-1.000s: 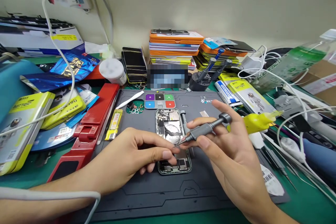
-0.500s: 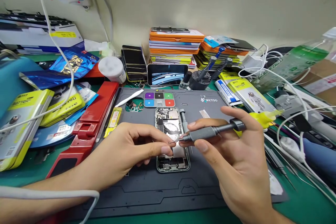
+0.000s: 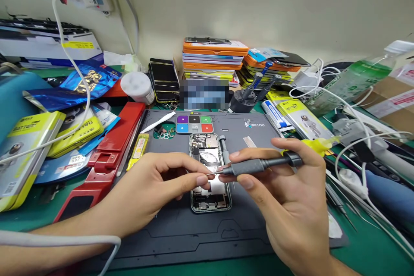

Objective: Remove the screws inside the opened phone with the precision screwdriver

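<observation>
My right hand (image 3: 287,189) holds a dark grey precision screwdriver (image 3: 247,167) almost level, its shaft pointing left. At the screwdriver's tip, the thumb and forefinger of my left hand (image 3: 168,177) are pinched together around the bit end; any small part between them is hidden. Below both hands an opened phone (image 3: 211,202) lies on the dark work mat (image 3: 181,235), its inner parts exposed and partly covered by my fingers. A second grey screwdriver (image 3: 223,143) rests along the phone's right side.
Behind the phone sits a coloured magnetic pad (image 3: 194,127). A white pry tool (image 3: 158,122) and a yellow-wrapped battery (image 3: 139,150) lie left, beside a red clamp tool (image 3: 118,138). A screwdriver stand (image 3: 242,102) is at the back; battery boxes (image 3: 304,118) and cables crowd the right.
The screwdriver has levelled slightly, and my left fingertips have closed in on its tip. The whole view has shifted a little; the phone stays on the mat.
</observation>
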`<state>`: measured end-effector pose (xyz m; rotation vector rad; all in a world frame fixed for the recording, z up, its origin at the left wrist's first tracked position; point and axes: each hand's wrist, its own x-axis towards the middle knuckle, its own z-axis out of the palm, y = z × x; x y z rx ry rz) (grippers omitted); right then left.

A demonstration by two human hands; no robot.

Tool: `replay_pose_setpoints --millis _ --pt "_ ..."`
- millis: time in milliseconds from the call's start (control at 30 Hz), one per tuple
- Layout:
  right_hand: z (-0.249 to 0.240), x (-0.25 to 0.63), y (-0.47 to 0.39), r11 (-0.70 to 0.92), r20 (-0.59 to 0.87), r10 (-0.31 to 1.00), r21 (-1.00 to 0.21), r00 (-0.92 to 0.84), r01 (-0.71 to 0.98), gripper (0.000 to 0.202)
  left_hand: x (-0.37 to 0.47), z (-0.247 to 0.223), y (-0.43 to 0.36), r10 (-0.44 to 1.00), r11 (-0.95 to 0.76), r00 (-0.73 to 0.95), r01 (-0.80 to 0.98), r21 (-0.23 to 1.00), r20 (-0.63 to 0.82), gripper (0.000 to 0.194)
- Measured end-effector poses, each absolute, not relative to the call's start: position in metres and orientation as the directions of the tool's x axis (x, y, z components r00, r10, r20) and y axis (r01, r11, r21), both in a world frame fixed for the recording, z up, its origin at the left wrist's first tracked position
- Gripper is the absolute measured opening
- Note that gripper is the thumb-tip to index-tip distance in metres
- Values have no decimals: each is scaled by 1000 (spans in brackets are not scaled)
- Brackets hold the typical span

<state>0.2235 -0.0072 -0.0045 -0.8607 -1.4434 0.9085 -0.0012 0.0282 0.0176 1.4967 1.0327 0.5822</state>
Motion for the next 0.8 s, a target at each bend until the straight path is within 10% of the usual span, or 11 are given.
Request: replay_pose_setpoints --millis 800 --pt "-2 227 -1 122 154 982 -961 -110 -250 46 -3 16 24 858 16 502 191 981 -112 17"
